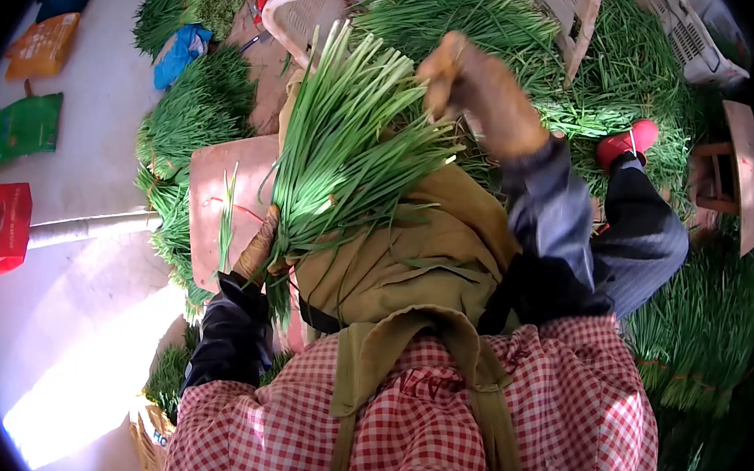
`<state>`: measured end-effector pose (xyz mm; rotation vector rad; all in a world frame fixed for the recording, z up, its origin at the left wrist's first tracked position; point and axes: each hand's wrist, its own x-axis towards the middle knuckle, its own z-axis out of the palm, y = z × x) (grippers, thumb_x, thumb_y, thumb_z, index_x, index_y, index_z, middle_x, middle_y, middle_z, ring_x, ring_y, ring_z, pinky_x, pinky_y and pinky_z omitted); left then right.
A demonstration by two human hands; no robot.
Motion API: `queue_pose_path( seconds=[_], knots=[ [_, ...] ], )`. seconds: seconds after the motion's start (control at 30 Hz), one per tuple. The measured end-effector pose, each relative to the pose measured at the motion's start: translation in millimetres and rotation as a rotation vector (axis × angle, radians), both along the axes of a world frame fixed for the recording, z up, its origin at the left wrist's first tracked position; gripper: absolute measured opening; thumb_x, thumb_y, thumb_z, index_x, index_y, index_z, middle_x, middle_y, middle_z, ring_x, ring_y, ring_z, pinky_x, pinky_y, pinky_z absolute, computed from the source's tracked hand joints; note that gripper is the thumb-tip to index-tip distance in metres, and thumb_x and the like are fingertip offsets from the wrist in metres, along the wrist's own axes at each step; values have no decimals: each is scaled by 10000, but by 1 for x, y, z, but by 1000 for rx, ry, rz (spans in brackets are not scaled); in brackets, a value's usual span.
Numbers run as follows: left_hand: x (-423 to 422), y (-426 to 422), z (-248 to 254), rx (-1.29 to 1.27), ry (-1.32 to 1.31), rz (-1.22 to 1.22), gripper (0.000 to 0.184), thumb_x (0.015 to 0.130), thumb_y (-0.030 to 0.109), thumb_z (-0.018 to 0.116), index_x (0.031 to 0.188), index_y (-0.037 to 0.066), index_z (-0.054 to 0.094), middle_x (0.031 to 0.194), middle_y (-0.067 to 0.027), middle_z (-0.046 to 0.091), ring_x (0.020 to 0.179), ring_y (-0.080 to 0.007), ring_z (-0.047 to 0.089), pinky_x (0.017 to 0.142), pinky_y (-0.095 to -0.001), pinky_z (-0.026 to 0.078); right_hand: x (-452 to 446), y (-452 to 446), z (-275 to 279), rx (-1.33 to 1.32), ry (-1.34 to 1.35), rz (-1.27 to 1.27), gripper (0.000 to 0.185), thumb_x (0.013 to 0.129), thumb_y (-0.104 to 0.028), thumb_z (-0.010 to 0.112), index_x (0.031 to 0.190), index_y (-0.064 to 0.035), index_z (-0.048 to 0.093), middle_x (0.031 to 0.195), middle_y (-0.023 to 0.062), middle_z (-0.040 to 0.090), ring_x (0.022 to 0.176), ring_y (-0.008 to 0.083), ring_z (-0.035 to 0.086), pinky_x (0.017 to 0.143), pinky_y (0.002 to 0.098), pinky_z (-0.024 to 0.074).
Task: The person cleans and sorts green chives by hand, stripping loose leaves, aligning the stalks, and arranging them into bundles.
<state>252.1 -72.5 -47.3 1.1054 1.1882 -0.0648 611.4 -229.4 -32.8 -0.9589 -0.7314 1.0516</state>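
My left hand (257, 247), in a stained glove, is closed around the lower part of a large bunch of green chives (335, 156). The bunch fans upward over my lap, pale cut ends at the top. Just right of those ends is my right hand (488, 93), gloved and smeared by motion, so its grip is unclear. A brown apron (422, 230) covers my lap under the bunch. Beside my left hand, a few loose chives (227, 222) and a red tie (234, 209) lie on a flat reddish board (211, 181).
Chive bundles (195, 112) line the left side, with a blue cloth (180, 55) on them. A white plastic crate (311, 10) stands ahead, more chives (459, 18) in it. At right are my red shoe (625, 142) and a wooden stool (742, 178). Bags (20, 128) lie far left.
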Motion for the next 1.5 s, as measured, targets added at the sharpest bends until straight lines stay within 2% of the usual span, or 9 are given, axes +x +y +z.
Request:
queue_pose_path(
  seconds=[0.17,0.47,0.6,0.67,0.73,0.93,1.07,1.33,1.5],
  knots=[
    [0,6,-3,-89,-84,-75,595,829,682,404,819,110,568,506,-63,507,310,-112,358,292,-216,241,31,28,-40,-555,-309,21,627,762,-543,643,1157,-59,586,1104,116,597,1039,240,527,924,387,396],
    [-10,28,-24,-156,-5,16,365,890,508,492,988,157,521,566,-45,519,316,-135,390,277,-238,234,12,26,-59,-207,320,19,189,784,-250,626,847,-71,639,946,86,618,771,137,554,664,276,469],
    [-4,27,-18,-113,66,-27,429,875,565,467,919,146,542,542,-36,504,294,-126,365,268,-234,229,66,3,-130,487,751,-163,221,792,-252,613,706,-53,574,799,67,606,774,165,557,621,280,446],
    [-4,24,-12,-80,61,-53,456,869,586,459,900,140,547,535,-36,501,287,-126,360,266,-230,232,113,-26,-175,62,821,-591,243,790,-285,636,727,-56,589,777,50,586,774,167,551,649,276,434],
    [1,25,-9,-108,60,-125,556,899,613,340,896,104,565,555,-65,548,321,-104,393,289,-202,259,114,-44,-142,-607,217,-732,247,804,-294,640,777,-50,618,789,32,586,804,160,554,686,269,419],
    [13,17,0,-41,58,-63,472,857,558,510,1003,111,540,604,-49,545,345,-152,460,269,-216,297,26,15,-12,-30,-1049,-607,242,813,-338,628,880,-109,663,1026,98,630,998,276,568,881,367,431],
    [-1,26,-8,-21,57,-154,416,916,478,442,1079,102,510,636,-74,580,394,-130,515,282,-194,302,-24,60,-18,-309,-1527,-219,297,826,-380,557,917,-130,690,1088,103,605,1055,291,541,940,406,389],
    [-1,27,-10,0,133,-117,545,878,627,379,964,112,539,563,-82,558,343,-138,449,288,-226,288,37,62,-83,-213,101,-421,262,872,-279,571,846,-33,660,945,89,646,951,219,564,914,297,405],
    [-8,28,-18,-26,93,-155,551,888,613,369,1015,109,554,551,-65,540,316,-124,391,286,-233,249,37,36,-58,-172,-416,-201,371,861,-359,587,981,-10,633,993,118,634,1002,239,553,928,329,402]
  ],
)
